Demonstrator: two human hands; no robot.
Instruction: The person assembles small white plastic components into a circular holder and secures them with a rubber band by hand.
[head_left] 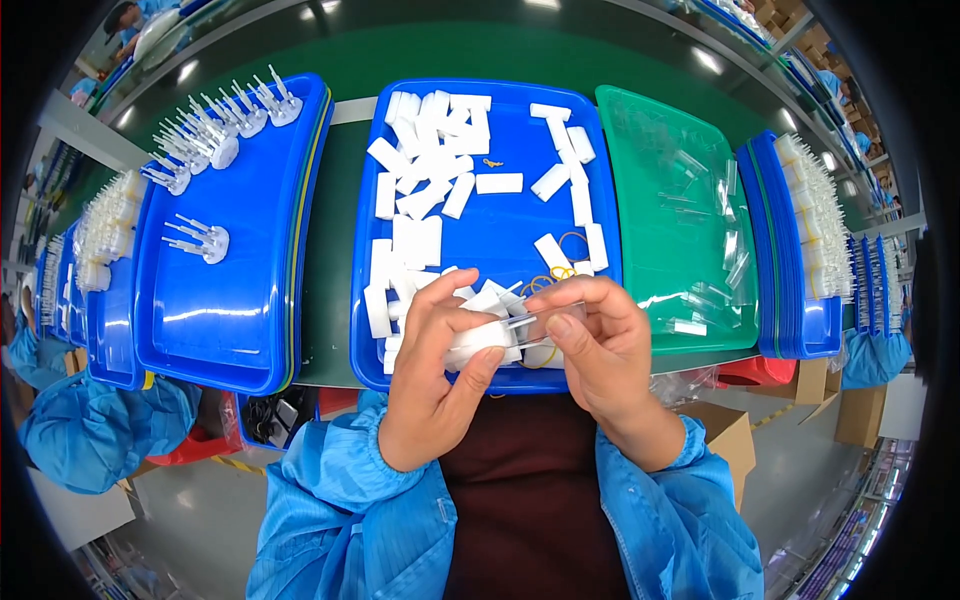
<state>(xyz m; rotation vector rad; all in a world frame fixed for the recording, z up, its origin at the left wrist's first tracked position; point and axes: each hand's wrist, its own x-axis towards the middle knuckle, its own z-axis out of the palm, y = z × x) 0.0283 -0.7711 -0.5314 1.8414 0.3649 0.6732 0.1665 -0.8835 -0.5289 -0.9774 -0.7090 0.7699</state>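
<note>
Above the near edge of the middle blue tray (540, 225), my two hands meet over one small assembly. My left hand (428, 375) pinches a white foam block (476, 343) between thumb and fingers, and thin clear rods stick out of its right side. With thumb and forefinger closed, my right hand (612, 350) grips a thin clear plastic piece (545, 322) that meets the rods. How far the two overlap is hard to see. Many loose white foam blocks (430, 165) lie in the tray around and beyond my hands, along with yellow rubber bands (562, 272).
On the right, a green tray (655, 270) holds clear plastic pieces (735, 255). A stacked blue tray (225, 290) on the left carries round white bundles with upright rods (200, 240). Farther right stand blue trays (775, 240) with similar bundles. A person's blue sleeve (110, 425) shows at far left.
</note>
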